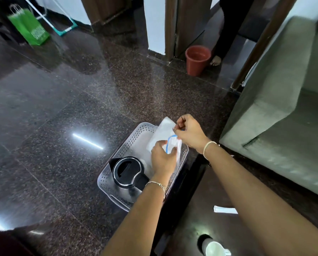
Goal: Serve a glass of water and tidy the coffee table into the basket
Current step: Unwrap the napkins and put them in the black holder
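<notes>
A white perforated basket (125, 140) sits on the dark granite floor beside the dark coffee table (197, 215). A black kettle (127, 171) stands in the basket's near end. Over the far end, both hands hold a clear plastic zip bag (163, 131) with a blue seal. My left hand (162, 158) grips the bag's lower edge. My right hand (188, 133) pinches its top corner. A glass (214, 249) stands on the table at the bottom edge, and a white paper strip (225, 210) lies near it.
A grey-green sofa (283, 117) fills the right side. A terracotta bucket (197, 60) stands by a doorway, where a person's bare foot (215, 60) shows. A green paper bag (30, 27) is at the far left on the floor.
</notes>
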`<action>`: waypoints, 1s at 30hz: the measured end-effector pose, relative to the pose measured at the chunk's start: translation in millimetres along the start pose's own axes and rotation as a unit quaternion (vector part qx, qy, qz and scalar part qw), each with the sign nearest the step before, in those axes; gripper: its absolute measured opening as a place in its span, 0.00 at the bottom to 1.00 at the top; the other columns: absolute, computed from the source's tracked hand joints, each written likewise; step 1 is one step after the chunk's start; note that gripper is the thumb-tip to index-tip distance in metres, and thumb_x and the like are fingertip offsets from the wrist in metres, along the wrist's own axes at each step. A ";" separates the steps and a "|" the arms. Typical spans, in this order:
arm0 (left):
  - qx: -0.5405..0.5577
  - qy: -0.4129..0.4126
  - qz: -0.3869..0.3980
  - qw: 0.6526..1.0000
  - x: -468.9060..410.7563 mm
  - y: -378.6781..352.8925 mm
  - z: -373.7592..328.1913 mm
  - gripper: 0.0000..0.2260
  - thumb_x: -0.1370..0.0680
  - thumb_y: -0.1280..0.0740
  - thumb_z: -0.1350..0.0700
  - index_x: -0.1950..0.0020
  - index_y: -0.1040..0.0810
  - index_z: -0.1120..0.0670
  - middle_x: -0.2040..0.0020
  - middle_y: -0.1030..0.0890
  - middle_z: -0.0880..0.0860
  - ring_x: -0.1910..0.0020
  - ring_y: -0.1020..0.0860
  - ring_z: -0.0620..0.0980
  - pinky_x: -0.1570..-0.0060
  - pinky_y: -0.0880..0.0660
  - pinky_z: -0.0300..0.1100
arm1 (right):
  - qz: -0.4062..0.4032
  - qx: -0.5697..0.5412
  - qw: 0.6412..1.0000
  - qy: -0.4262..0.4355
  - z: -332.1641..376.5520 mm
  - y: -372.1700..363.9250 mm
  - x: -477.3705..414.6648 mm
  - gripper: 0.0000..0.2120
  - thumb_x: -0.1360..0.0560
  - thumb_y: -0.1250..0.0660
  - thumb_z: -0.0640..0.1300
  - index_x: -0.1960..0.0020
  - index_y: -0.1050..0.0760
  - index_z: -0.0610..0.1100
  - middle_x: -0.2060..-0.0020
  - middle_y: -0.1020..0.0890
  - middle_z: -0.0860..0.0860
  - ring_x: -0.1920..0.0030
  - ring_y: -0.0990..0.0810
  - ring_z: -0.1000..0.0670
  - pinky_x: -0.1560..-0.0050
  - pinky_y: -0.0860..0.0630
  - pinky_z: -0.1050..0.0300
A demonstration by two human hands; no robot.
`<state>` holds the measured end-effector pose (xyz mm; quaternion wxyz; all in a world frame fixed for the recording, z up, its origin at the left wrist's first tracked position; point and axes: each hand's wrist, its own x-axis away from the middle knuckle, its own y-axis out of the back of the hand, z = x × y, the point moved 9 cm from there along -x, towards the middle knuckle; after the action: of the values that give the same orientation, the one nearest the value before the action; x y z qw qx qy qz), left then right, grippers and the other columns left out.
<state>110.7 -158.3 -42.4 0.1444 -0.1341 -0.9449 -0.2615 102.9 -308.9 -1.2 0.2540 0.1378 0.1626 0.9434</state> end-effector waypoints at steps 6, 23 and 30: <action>0.000 -0.109 -0.020 0.994 37.4 44.4 -54.4 0.07 0.23 0.36 0.52 0.52 0.22 0.54 0.56 0.17 0.54 0.53 0.21 0.55 0.53 0.28 0.46 | -0.026 -0.079 0.997 -0.004 49.3 45.2 46.4 0.14 0.25 0.32 0.33 0.57 0.33 0.49 0.60 0.27 0.47 0.60 0.26 0.52 0.66 0.24 0.59; -0.050 -0.249 0.179 0.951 209.7 34.2 -72.9 0.09 0.26 0.34 0.48 0.67 0.25 0.45 0.72 0.23 0.43 0.70 0.25 0.38 0.73 0.34 0.29 | -0.364 -0.036 0.931 -0.004 28.8 135.3 343.3 0.16 0.33 0.22 0.43 0.58 0.29 0.53 0.61 0.22 0.55 0.63 0.24 0.53 0.55 0.21 0.56; -0.063 -0.221 0.288 0.929 293.7 -8.3 -23.3 0.06 0.26 0.34 0.50 0.60 0.21 0.50 0.64 0.18 0.49 0.61 0.19 0.53 0.60 0.22 0.45 | -0.462 0.115 0.876 -0.074 -3.5 140.8 475.6 0.16 0.34 0.26 0.36 0.58 0.31 0.51 0.59 0.24 0.54 0.60 0.25 0.52 0.57 0.30 0.61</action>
<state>-158.2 -125.3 73.7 -0.0078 -0.4640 -0.8549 -0.2317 -355.6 -175.6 133.1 0.6551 0.1443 0.2955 0.6803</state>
